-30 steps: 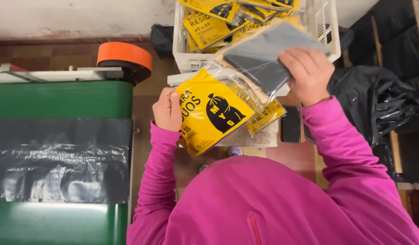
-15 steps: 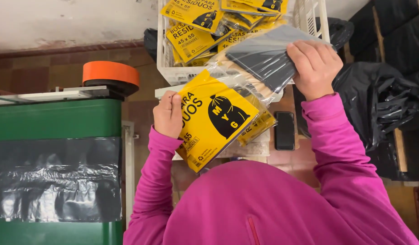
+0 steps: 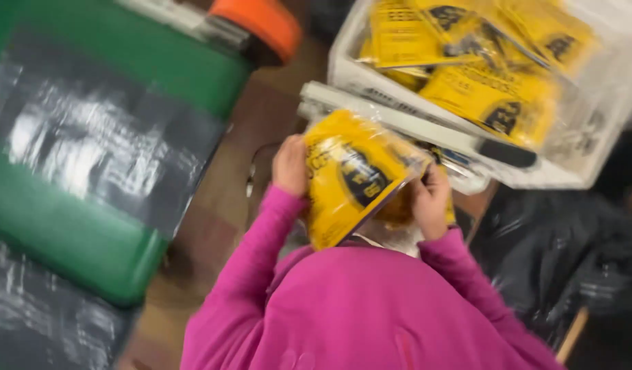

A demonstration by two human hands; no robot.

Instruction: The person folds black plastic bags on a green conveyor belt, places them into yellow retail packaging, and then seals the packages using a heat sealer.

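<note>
Both hands have come together on the yellow packet (image 3: 353,179) since half a second ago, when the right hand was raised higher, gripping a grey folded sheet up by the crate; that grey sheet no longer shows, and the whole view has swung so the green machine now runs slantwise.

The left hand (image 3: 290,164) grips the yellow packet's left edge, fingers curled round it. The right hand (image 3: 430,200) clasps the packet's right edge, fingers closed on the clear plastic wrap; blur hides how the fingertips lie. The packet is a clear bag with a yellow printed card and a dark emblem, held tilted between the two hands, just above the magenta sleeves (image 3: 261,247) and chest.

Beyond the packet, up and to its right, stands a white plastic crate (image 3: 343,65) filled with more yellow packets (image 3: 480,89) of the same kind. A pale bar-shaped tool with a dark end (image 3: 412,123) lies between the held packet and the crate. To the packet's left is the green machine (image 3: 69,219), with black plastic film (image 3: 117,144) stretched over it and an orange roll (image 3: 257,24) at its top end. Right of the packet and below the crate lies crumpled black plastic (image 3: 569,253).
</note>
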